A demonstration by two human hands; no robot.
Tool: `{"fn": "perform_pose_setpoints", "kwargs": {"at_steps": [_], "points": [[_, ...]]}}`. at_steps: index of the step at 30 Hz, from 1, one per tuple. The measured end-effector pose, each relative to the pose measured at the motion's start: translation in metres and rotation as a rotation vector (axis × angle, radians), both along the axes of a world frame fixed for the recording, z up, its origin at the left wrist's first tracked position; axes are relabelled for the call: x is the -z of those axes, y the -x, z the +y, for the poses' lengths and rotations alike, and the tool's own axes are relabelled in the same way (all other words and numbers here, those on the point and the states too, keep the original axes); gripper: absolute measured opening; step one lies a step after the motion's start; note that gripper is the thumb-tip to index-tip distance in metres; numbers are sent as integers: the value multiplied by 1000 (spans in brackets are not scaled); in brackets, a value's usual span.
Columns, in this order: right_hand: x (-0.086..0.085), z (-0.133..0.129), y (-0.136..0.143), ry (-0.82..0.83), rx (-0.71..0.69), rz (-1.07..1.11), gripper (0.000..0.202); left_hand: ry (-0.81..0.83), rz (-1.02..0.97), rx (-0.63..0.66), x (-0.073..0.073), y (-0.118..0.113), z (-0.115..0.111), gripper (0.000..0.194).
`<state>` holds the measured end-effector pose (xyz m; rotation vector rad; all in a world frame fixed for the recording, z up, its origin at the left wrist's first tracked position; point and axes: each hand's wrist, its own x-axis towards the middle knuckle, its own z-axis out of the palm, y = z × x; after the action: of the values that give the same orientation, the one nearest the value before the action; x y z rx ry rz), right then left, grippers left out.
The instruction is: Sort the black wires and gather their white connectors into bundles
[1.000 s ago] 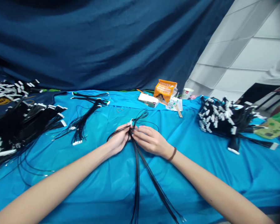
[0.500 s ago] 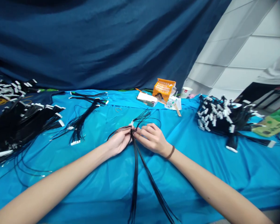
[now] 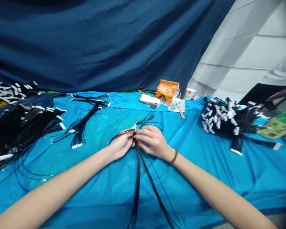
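Observation:
My left hand [image 3: 122,143] is closed on a bundle of thin black wires [image 3: 137,178] near the centre, just below a small white connector [image 3: 135,125]. My right hand [image 3: 153,140] pinches wires of the same bundle, its fingertips close beside the left ones. Short wire ends fan out above the hands, and one wire loops behind the right fingers. Below, the long wires hang in two strands, with a thin single wire apart on the right. The exact grip of the fingertips is partly hidden.
Black wire harnesses with white connectors pile up at the left [image 3: 26,127] and right [image 3: 219,116]. A smaller bunch [image 3: 85,117] lies left of centre. Behind are a white box [image 3: 149,101], an orange bag [image 3: 167,91] and a paper cup [image 3: 190,93]. Another person's hand [image 3: 283,92] shows at far right.
My right hand has shifted slightly left, closer to my left fingers. The hanging strands have swung left and a thin wire now stands apart. The other person's hand has come further into view.

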<state>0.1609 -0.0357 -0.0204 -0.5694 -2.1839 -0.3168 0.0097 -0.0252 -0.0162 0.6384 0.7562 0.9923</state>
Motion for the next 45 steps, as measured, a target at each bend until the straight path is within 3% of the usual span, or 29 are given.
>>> {"fn": "perform_pose_setpoints", "kwargs": {"at_steps": [4, 10, 15, 19, 23, 26, 29, 33, 45], "points": [[-7, -2, 3, 391, -141, 285, 12, -66, 36, 35, -2, 2, -2, 13], [-18, -3, 3, 977, -310, 794, 9, 13, 0, -55, -6, 0, 0, 19], [-30, 2, -10, 1167, -435, 1166, 15, 40, -14, -139, -5, -3, 1, 22], [-34, 14, -25, 1027, -320, 1242, 23, -17, -3, -183, -1, -4, -2, 16], [-32, 13, -28, 628, 26, 1137, 28, -139, 69, -192, 4, -4, -6, 7], [-30, 2, -20, 265, 241, 795, 18, -268, 131, -174, 8, -5, -9, 16], [-25, -8, -9, 61, 244, 374, 15, -343, 179, -173, 9, -6, -10, 26], [-17, -10, -2, -43, 235, 132, 17, -374, 218, -182, 9, -7, -10, 30], [-13, -6, -5, -72, 290, 101, 21, -374, 236, -177, 7, -7, -11, 32]]}}
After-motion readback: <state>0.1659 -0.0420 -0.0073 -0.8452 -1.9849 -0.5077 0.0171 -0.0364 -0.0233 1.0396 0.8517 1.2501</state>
